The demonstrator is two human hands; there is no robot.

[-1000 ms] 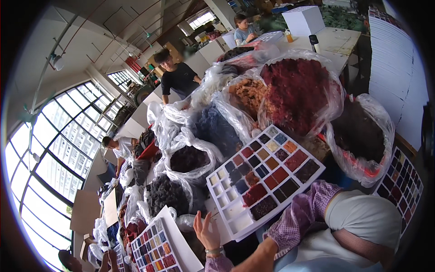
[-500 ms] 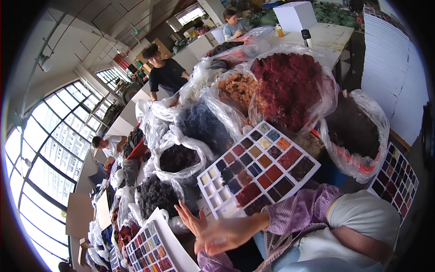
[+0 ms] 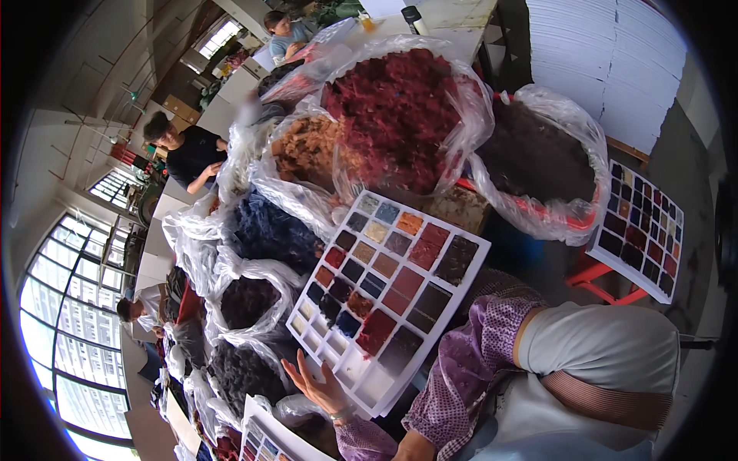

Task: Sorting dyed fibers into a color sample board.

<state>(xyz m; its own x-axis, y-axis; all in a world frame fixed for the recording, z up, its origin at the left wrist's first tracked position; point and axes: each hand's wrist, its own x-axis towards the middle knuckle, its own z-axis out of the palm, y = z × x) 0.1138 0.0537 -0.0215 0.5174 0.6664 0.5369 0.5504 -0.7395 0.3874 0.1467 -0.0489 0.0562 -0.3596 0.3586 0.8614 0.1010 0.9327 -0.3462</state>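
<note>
A white compartment tray (image 3: 397, 285) lies tilted before me, its cells filled with tufts of fibre in red, black, brown, orange and blue. Several cells along its lower left side show white or pale. My left hand (image 3: 323, 390) is open at the tray's lower left edge, fingers spread, nothing in it; whether it touches the edge I cannot tell. My right hand (image 3: 415, 446) shows only as bare skin beyond the purple sleeve, at the lower border; its fingers are out of sight.
Plastic-lined sacks of dark red fibre (image 3: 392, 115), orange-brown fibre (image 3: 307, 146), blue fibre (image 3: 269, 230) and dark brown fibre (image 3: 538, 157) surround the tray. Another sample tray (image 3: 639, 230) rests on a red stool (image 3: 607, 283). Part of a third tray (image 3: 265, 438) lies lower left. Co-workers (image 3: 188, 150) are beyond.
My view has swung right, so the scene sits further left. My hands, overlapping before, are apart: the right has drawn back to the lower border, and the left is by the tray's edge.
</note>
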